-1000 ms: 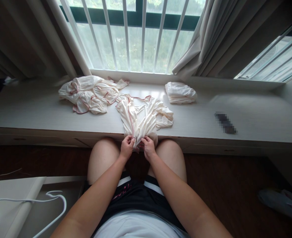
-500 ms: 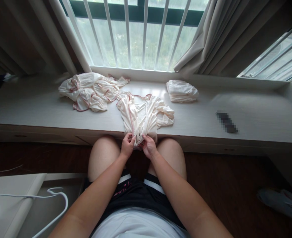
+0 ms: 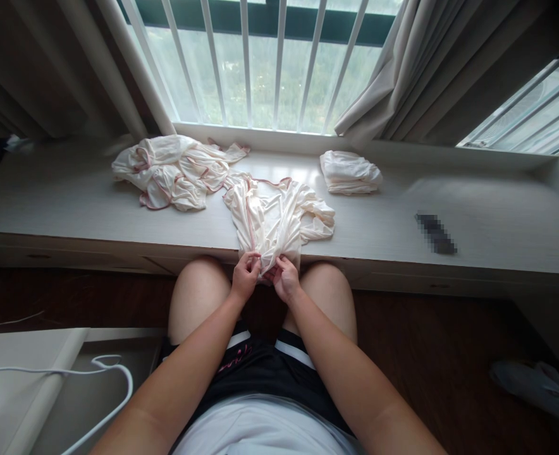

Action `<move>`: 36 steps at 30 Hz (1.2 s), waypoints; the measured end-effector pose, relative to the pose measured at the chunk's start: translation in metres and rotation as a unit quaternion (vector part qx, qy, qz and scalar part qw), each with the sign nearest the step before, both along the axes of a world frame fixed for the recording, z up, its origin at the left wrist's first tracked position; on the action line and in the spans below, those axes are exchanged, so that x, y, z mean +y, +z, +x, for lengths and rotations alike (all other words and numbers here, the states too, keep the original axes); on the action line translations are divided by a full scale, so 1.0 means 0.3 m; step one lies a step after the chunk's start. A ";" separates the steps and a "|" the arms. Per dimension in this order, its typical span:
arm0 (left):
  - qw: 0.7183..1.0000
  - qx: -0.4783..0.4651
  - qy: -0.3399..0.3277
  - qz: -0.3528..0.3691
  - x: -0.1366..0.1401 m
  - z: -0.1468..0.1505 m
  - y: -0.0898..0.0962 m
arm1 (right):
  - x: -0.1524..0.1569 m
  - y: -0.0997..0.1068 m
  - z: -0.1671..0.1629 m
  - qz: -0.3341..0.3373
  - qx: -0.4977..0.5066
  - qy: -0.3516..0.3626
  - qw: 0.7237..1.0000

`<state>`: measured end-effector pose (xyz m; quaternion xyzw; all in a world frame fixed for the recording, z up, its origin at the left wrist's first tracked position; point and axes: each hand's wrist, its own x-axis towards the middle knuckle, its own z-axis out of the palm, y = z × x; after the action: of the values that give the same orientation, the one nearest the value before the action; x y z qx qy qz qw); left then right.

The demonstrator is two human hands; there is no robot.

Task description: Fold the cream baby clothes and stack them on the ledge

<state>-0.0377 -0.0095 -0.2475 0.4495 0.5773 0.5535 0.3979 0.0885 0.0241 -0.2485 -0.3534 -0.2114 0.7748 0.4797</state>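
A cream shirt with pink trim (image 3: 282, 212) lies spread on the white ledge, its lower edge hanging over the front toward me. My left hand (image 3: 246, 275) pinches the left front edge of that hem. A short way to the right, my right hand (image 3: 283, 278) grips the hem too, some of its fingers hidden under the cloth. A crumpled heap of cream clothing with pink trim (image 3: 172, 174) lies to the left, touching the shirt's left sleeve. Over on the right sits a folded pale garment (image 3: 350, 172), apart from the shirt.
The long white ledge (image 3: 379, 227) runs under a barred window (image 3: 270, 82), with grey curtains (image 3: 393, 82) at both sides. A blurred-out dark object (image 3: 436, 234) lies on the ledge at right. Behind me at left, a white cable (image 3: 125, 392) crosses a pale cabinet (image 3: 18, 354).
Both hands stay at the shirt's hem, and the fingers have shifted slightly on the cloth. The opening between the front edges looks narrower. The heap and folded garment have not moved.
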 end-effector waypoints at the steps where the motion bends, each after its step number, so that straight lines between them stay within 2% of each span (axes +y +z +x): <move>1: 1.000 0.014 0.005 0.001 -0.001 -0.002 0.000 | -0.003 0.000 -0.003 0.004 0.003 -0.006 1.000; 7: 0.993 0.118 0.001 0.008 -0.002 -0.009 -0.004 | -0.008 -0.003 -0.010 0.003 0.016 0.007 1.000; 12: 0.997 0.074 -0.026 0.008 0.014 -0.014 -0.019 | -0.007 -0.001 -0.007 0.004 0.008 0.027 1.000; 17: 0.998 0.057 -0.023 0.006 0.021 -0.014 -0.030 | -0.012 -0.004 -0.010 0.018 -0.033 0.031 0.999; 21: 0.996 0.085 0.004 0.026 0.012 -0.011 -0.026 | -0.013 -0.007 -0.012 0.024 -0.071 0.022 0.997; 25: 0.990 0.134 0.027 0.020 0.002 -0.012 -0.019 | -0.013 -0.003 -0.016 0.061 -0.114 -0.030 0.991; 31: 0.988 0.153 -0.012 0.022 -0.003 -0.009 -0.020 | -0.008 -0.016 -0.012 0.068 -0.165 -0.052 0.983; 36: 0.990 0.135 -0.044 0.016 -0.006 -0.006 -0.022 | -0.007 -0.014 -0.003 0.067 -0.136 -0.021 0.988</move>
<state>-0.0396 -0.0114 -0.2539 0.5511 0.5964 0.4791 0.3332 0.0875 0.0220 -0.2526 -0.4271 -0.3183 0.6933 0.4854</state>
